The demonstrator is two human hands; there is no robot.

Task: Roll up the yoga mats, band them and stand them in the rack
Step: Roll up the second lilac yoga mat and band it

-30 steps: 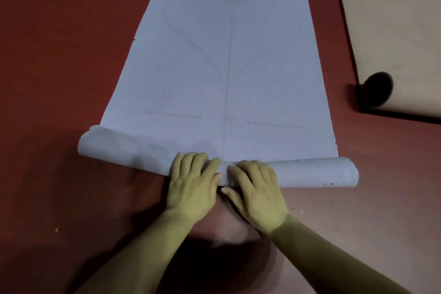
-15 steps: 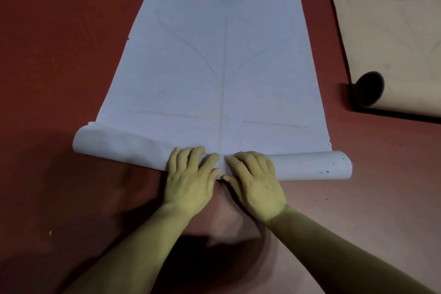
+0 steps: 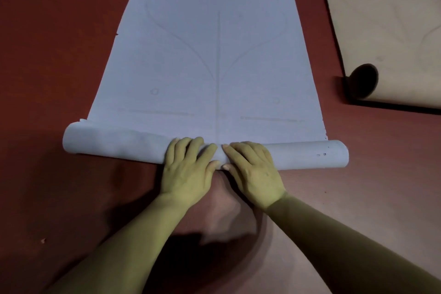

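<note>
A pale blue-grey rubber yoga mat (image 3: 214,67) is lying flat on a red-brown textured floor (image 3: 47,55), stretching away from the person toward the top of the view, and its near end is sitting wound into a low roll (image 3: 114,145) that is running across the full width of the mat. The left end of that roll is looking looser and slightly flattened, while the right end is forming a tighter tube with a few small dark specks (image 3: 321,154) on it. The left hand (image 3: 188,172) and the right hand (image 3: 255,174) are resting side by side on the middle of the roll, almost touching each other, palms down. On each hand the fingers are lying close together and gently draped over the top of the roll, pressing on it rather than wrapping round it, with the thumbs sitting against its near side. Faint printed lines, a straight centre line and two curves, are showing on the flat part of the mat. To the right, well apart, a tan yoga mat with a black underside (image 3: 381,31) is lying on the floor, its near end curling into a roll with a dark open end (image 3: 364,81). A small pale crumb (image 3: 43,240) is lying on the floor at lower left.
</note>
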